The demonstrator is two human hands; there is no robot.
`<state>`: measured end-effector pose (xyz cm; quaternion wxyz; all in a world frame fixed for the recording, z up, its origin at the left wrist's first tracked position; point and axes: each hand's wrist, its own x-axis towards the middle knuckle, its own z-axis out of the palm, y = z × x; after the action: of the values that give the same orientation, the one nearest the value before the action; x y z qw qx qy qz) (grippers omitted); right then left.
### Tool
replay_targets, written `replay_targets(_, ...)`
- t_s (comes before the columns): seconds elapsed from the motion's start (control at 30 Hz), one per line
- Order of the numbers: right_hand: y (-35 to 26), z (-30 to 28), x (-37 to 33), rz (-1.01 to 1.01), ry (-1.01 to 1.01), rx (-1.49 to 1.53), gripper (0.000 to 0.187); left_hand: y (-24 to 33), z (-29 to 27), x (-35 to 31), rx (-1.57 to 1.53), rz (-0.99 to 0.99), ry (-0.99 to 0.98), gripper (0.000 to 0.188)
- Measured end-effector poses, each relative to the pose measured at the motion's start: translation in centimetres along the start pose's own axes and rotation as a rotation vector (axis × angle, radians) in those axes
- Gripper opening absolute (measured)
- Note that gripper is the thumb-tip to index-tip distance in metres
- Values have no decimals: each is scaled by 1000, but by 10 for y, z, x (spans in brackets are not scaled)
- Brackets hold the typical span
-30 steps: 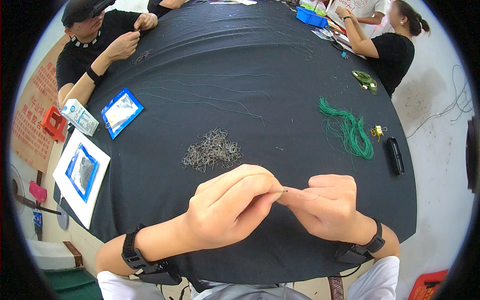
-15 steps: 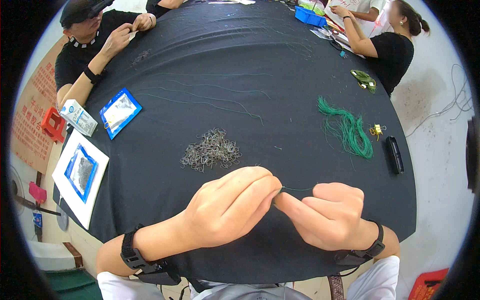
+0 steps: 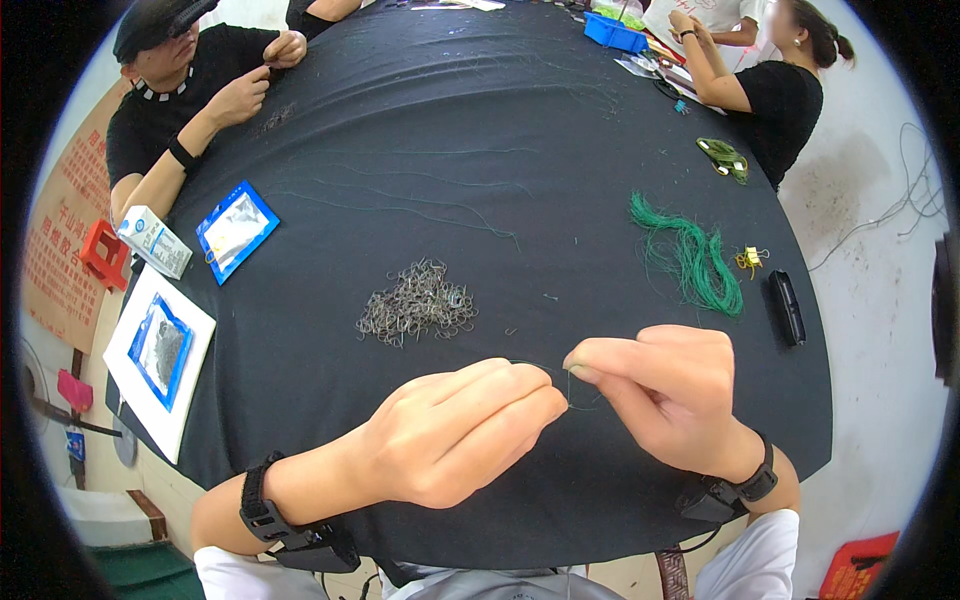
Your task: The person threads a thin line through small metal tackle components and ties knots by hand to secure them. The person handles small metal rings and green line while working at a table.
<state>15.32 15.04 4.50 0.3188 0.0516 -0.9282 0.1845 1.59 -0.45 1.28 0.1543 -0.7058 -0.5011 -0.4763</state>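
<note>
Thread (image 3: 569,388) at lower centre of the frame, between left hand (image 3: 455,430) and right hand (image 3: 668,385).
Right pinches it; left's fingers press together, their hold hidden from me. Hands touching a moment ago now stand apart.

Workshop | shared black-covered table (image 3: 285,350) | co-workers (image 3: 150,130) | hook pile (image 3: 418,305) | green threads (image 3: 706,266)

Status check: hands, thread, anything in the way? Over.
Right hand pinching thread. Left hand bunched, grip hidden. Thread spans the gap between fingertips. Hook pile beyond left hand, apart, not blocking.
</note>
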Motion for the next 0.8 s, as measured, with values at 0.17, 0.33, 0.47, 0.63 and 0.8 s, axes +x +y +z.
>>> replay_targets(0.17,4,11,-2,154,-41,360,13,0,-3,0,32,26,8,22)
replay_targets(0.33,2,10,-2,185,-123,425,13,-1,-5,1,41,42,23,21)
replay_targets(0.47,-1,9,-4,51,-126,246,15,-2,-5,-1,53,57,50,22)
replay_targets(0.63,-9,10,-6,-174,-12,-1,20,0,-6,2,172,117,31,22)
replay_targets(0.8,-21,1,-7,-332,42,-251,28,0,-5,3,258,171,27,27)
